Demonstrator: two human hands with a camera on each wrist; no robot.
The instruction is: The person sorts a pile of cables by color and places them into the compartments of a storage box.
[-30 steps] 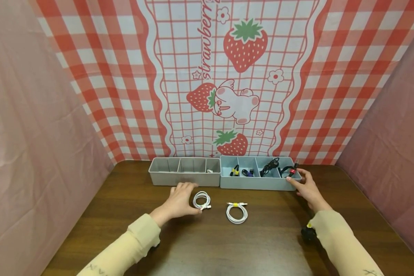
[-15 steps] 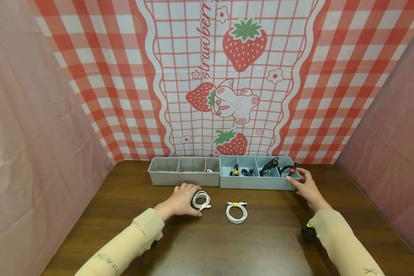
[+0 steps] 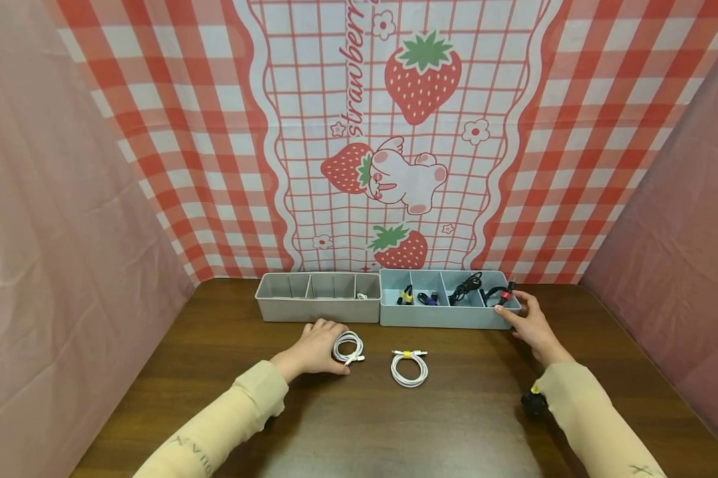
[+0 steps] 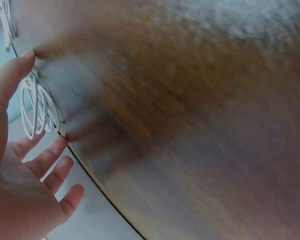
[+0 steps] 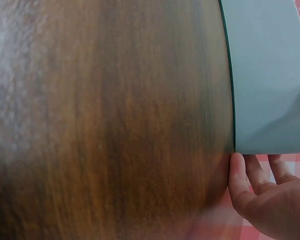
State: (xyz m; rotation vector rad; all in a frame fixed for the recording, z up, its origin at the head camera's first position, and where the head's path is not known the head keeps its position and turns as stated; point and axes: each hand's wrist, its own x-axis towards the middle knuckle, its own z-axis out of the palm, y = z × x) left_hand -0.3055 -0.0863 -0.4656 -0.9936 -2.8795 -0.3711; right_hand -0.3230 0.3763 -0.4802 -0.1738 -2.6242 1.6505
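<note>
In the head view my left hand (image 3: 318,349) reaches around a coiled white cable (image 3: 348,348) on the table, thumb on its near side and fingers spread on its far side. The left wrist view shows this coil (image 4: 39,111) between the thumb and the parted fingers. Another white cable (image 3: 409,370), bound with a yellow tie, lies to its right. My right hand (image 3: 532,325) rests on the right end of the light-blue divided box (image 3: 445,319). Its thumb is on the front rim; its fingers (image 5: 238,170) lie against the end wall in the right wrist view.
A grey divided box (image 3: 319,311) adjoins the blue box on the left, with a small white item in its right compartment. Dark cable bundles (image 3: 465,289) sit in the blue box's compartments. A checked strawberry cloth (image 3: 412,126) hangs behind, and pink cloth (image 3: 72,219) flanks the table.
My left hand has moved slightly right, closer around the white coil, which stays where it was. My right hand has stayed at the blue box's end.
</note>
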